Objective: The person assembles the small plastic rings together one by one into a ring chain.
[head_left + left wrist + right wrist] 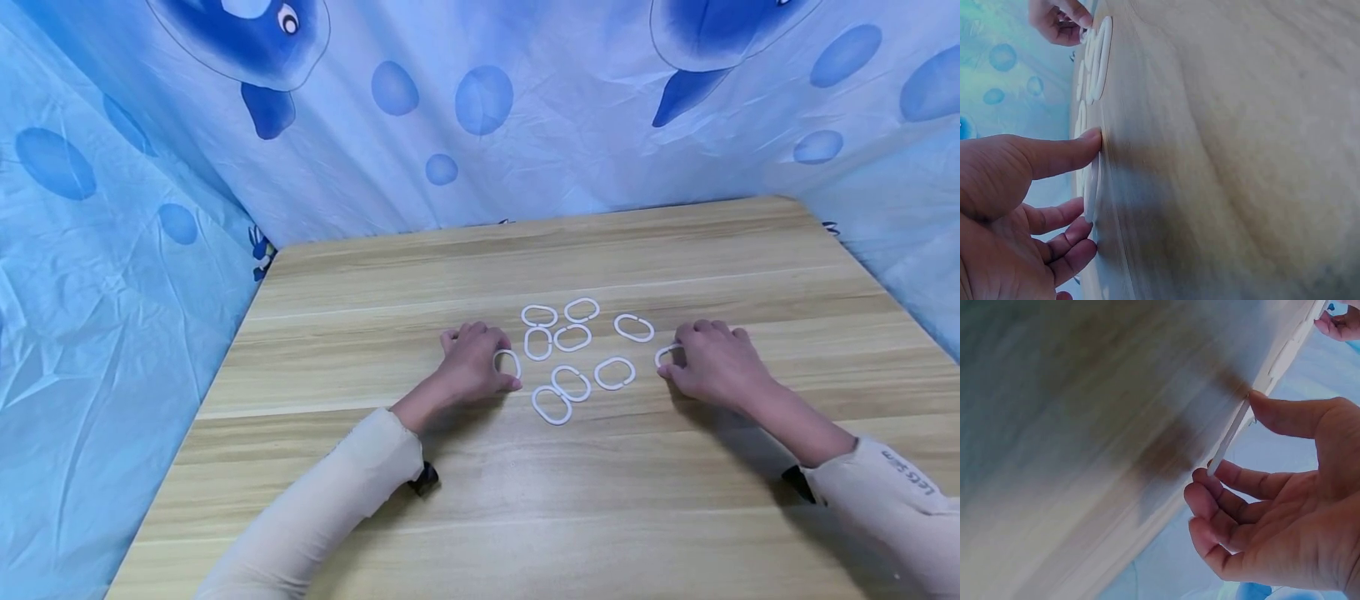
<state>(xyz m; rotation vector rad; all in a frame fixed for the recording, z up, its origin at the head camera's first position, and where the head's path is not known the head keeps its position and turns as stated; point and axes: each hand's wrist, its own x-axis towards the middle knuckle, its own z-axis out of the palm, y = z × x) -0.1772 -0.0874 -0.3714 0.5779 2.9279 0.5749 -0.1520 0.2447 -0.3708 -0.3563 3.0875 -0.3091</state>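
My left hand (474, 362) is at the left end of a group of white oval rings and holds one of them. In the left wrist view the thumb and a fingertip grip this white oval ring (1090, 194) at its two ends, close over the table. Over at the right end, my right hand (716, 362) pinches another white oval ring (1230, 437) between thumb and index finger; its other fingers are curled below. Between the hands lie several more rings, each with a small gap, among them one ring (637, 341) nearest the right hand.
The rings lie on a wood-grain table (525, 508). Behind and to the left hangs a blue curtain (330, 167) with dolphins and bubbles. A black device (425, 479) shows under the left sleeve.
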